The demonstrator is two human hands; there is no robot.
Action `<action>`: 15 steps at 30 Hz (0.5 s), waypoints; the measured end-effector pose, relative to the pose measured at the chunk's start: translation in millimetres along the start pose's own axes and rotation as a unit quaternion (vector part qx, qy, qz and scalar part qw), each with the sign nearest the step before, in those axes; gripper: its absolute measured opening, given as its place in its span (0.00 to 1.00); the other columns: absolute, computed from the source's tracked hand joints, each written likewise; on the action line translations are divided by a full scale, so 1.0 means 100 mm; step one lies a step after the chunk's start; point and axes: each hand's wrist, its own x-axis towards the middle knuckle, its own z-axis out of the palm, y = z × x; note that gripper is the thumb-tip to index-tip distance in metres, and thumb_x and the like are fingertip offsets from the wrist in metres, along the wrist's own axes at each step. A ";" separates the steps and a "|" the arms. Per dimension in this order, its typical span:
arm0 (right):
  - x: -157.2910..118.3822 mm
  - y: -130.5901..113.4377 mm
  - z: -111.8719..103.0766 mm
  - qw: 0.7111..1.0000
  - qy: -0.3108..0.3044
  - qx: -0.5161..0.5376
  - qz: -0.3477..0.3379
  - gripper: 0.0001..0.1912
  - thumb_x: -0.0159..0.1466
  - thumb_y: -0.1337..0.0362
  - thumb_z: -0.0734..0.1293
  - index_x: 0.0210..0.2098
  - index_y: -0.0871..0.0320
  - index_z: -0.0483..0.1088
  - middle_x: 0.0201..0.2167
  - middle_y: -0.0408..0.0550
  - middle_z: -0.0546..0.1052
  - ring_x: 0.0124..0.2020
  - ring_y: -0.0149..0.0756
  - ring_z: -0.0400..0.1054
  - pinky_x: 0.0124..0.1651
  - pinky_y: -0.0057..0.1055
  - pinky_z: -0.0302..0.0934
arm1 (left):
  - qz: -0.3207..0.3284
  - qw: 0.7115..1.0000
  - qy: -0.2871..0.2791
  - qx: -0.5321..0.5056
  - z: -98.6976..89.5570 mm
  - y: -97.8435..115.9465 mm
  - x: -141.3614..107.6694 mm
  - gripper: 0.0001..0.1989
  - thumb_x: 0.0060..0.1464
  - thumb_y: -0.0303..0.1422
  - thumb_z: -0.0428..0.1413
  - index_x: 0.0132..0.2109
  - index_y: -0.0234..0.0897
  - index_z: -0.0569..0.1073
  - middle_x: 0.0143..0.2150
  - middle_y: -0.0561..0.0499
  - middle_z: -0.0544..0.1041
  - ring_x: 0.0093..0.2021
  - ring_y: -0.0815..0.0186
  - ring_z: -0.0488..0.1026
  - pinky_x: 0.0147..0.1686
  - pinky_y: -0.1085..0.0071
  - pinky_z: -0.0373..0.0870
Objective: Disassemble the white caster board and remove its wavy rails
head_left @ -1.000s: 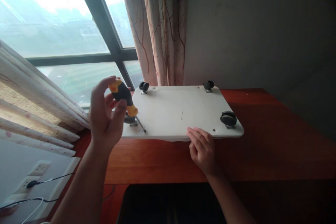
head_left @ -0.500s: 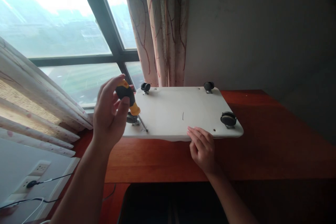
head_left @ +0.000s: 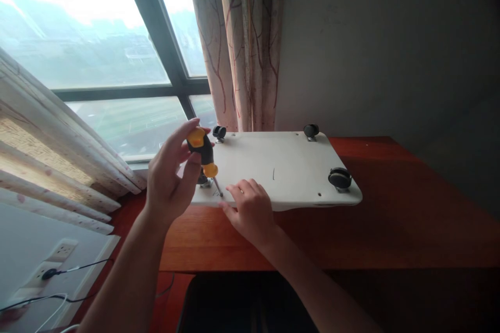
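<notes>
The screwdriver (head_left: 207,154), with a yellow and black handle, stands tilted over the near left corner of a white board (head_left: 265,156), its shaft slanting down so that the tip meets the surface close to the near edge (something small and dark sits at the tip, too small to make out). The left hand (head_left: 174,174) grips the handle, thumb and fingers curled round and closed on it. The right hand (head_left: 252,208) reaches over the board's near edge, fingers bent and loosely together, thumb and forefinger a little parted just beside the tip; no object shows between them, and whether they touch the tip or the board I cannot tell.

Four black casters rise from the board. The near left caster (head_left: 203,180) is partly hidden behind the left hand; the far left caster (head_left: 219,133), far right caster (head_left: 311,131) and near right caster (head_left: 339,178) are in plain view. A dark hole (head_left: 319,194) lies near that last one.

The board rests on a reddish-brown table (head_left: 398,218), with a black chair (head_left: 250,302) at its near side. Beyond are a patterned curtain (head_left: 244,47), a grey wall (head_left: 371,52) and, on the left, a window (head_left: 97,41).
</notes>
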 end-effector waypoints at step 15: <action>0.38 -0.15 0.12 0.988 -0.144 -0.043 0.017 0.07 0.70 0.60 0.66 0.40 0.57 0.73 0.39 0.48 0.79 0.39 0.40 0.73 0.37 0.32 0.63 | 0.102 0.963 0.218 0.123 -0.06 -0.09 0.09 0.35 0.42 0.28 0.69 0.59 0.41 0.72 0.52 0.47 0.73 0.44 0.62 0.75 0.36 0.67 0.78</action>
